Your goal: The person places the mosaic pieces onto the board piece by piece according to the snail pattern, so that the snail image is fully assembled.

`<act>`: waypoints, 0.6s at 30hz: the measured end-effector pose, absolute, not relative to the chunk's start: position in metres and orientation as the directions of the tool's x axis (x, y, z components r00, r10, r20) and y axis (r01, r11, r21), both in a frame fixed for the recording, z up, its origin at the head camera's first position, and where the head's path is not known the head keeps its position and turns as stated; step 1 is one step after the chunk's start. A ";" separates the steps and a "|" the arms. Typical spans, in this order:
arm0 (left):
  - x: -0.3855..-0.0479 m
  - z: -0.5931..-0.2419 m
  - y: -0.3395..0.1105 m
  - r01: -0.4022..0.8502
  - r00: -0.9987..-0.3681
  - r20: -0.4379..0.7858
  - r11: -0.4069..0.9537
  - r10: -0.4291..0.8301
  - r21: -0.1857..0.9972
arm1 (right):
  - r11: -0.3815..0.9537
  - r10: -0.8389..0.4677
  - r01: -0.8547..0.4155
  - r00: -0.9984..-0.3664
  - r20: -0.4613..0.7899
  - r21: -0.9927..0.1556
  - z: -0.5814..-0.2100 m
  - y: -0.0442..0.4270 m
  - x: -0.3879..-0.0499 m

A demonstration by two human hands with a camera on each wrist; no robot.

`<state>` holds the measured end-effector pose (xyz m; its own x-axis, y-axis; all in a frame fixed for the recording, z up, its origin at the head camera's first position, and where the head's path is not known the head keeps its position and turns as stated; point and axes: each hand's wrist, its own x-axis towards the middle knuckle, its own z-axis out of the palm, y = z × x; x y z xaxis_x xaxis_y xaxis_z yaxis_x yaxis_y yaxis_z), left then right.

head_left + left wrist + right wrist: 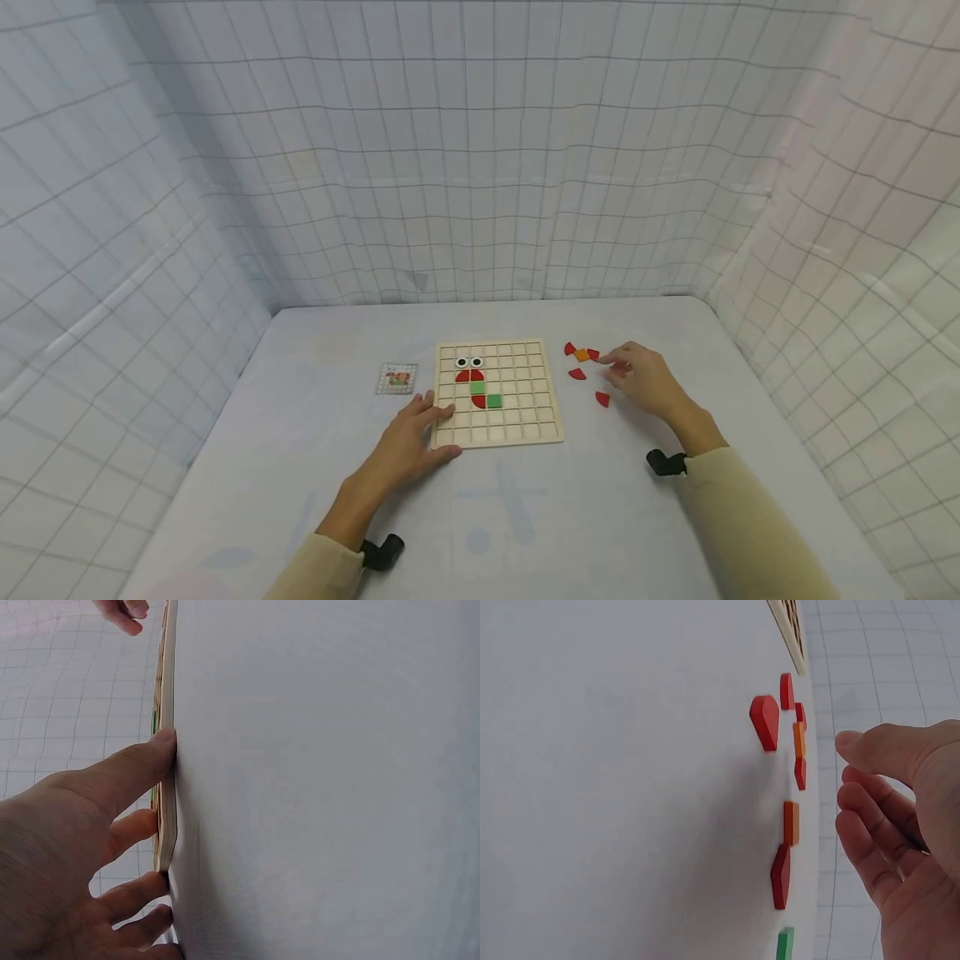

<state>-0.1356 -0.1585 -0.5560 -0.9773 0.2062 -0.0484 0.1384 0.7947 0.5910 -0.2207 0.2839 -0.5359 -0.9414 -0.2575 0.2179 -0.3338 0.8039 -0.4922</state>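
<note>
left hand point(407, 442) touches squarish board point(521, 388), side edges running fore-and-aft

The left hand point(64, 836) touches a wooden board point(169, 810).

White, grid-lined fabric point(465, 167) hangs along 3 sides of a pale tabletop point(322, 350), whose near part bears faint blue printed shapes point(477, 541).

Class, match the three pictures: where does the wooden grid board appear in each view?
Head: the wooden grid board lies flat just below centre, beside the left hand.
Left wrist: the board shows nearly edge-on, a narrow strip left of centre.
Right wrist: only a corner of it shows, top right of centre.
Shared landmark: the grid-lined cloth.
</note>
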 end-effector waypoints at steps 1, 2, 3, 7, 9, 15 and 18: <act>-0.135 -0.556 -0.158 0.141 -0.977 -0.047 0.796 0.207 0.588 | 0.805 -0.246 -0.325 -0.944 0.219 -0.497 -0.536 0.289 -0.220; -0.135 -0.556 -0.158 0.143 -0.977 -0.045 0.796 0.209 0.588 | 0.805 -0.236 -0.319 -0.946 0.223 -0.500 -0.537 0.294 -0.220; -0.135 -0.556 -0.158 0.146 -0.977 -0.042 0.796 0.210 0.588 | 0.803 -0.230 -0.315 -0.947 0.224 -0.505 -0.537 0.299 -0.220; -0.134 -0.554 -0.158 0.149 -0.976 -0.041 0.793 0.214 0.590 | 0.799 -0.196 -0.276 -0.959 0.203 -0.534 -0.534 0.317 -0.219; -0.135 -0.553 -0.158 0.153 -0.975 -0.038 0.791 0.217 0.592 | 0.801 -0.172 -0.242 -0.969 0.176 -0.548 -0.533 0.325 -0.218; -0.135 -0.552 -0.157 0.155 -0.975 -0.037 0.789 0.220 0.594 | 0.795 -0.102 -0.152 -0.988 0.118 -0.588 -0.535 0.345 -0.217; -0.134 -0.553 -0.157 0.149 -0.976 -0.041 0.791 0.215 0.594 | 0.790 -0.083 -0.130 -0.991 0.105 -0.599 -0.538 0.353 -0.217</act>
<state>-0.1337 -0.1572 -0.5525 -0.9758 0.2149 -0.0406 0.1495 0.7908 0.5936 -0.2173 0.3533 -0.5376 -0.9910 -0.0831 0.1050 -0.1297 0.7899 -0.5993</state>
